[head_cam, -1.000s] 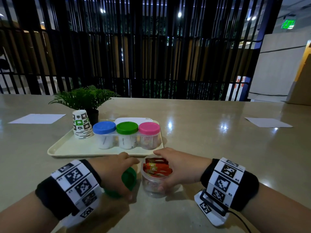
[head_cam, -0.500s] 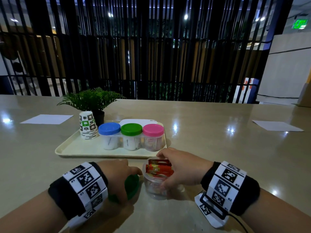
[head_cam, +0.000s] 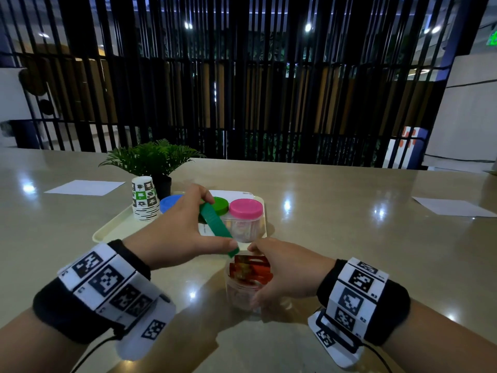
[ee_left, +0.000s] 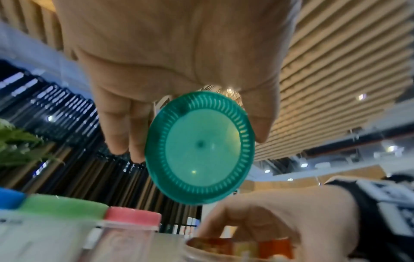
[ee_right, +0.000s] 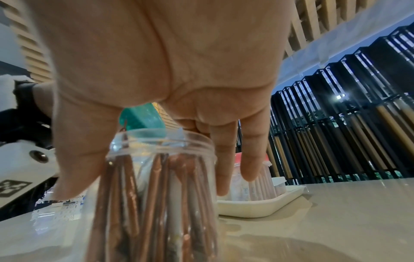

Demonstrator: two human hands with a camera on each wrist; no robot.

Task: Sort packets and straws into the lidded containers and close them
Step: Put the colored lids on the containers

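A clear jar (head_cam: 242,289) packed with red and orange packets (head_cam: 250,267) stands lidless on the table in front of me. My right hand (head_cam: 255,275) grips it from the right, thumb at the far rim and fingers round the near wall. My left hand (head_cam: 222,221) pinches a dark green lid (head_cam: 215,219) by its edge between thumb and fingers. The lid is tilted in the air, its low edge just above the jar's far left rim. The left wrist view shows the lid's ribbed underside (ee_left: 199,148). The right wrist view shows the jar (ee_right: 156,186) with the lid (ee_right: 143,120) behind its rim.
Beyond the hands lies a cream tray (head_cam: 118,227) with three closed jars, lids blue (head_cam: 170,201), light green (head_cam: 222,204) and pink (head_cam: 246,208). A stack of paper cups (head_cam: 144,197) and a potted plant (head_cam: 153,160) stand at its far left. Paper sheets (head_cam: 86,187) (head_cam: 451,207) lie further out.
My left hand has lifted the dark green lid off the table beside the jar and carried it up and forward over the jar's rim. The right hand still holds the jar.
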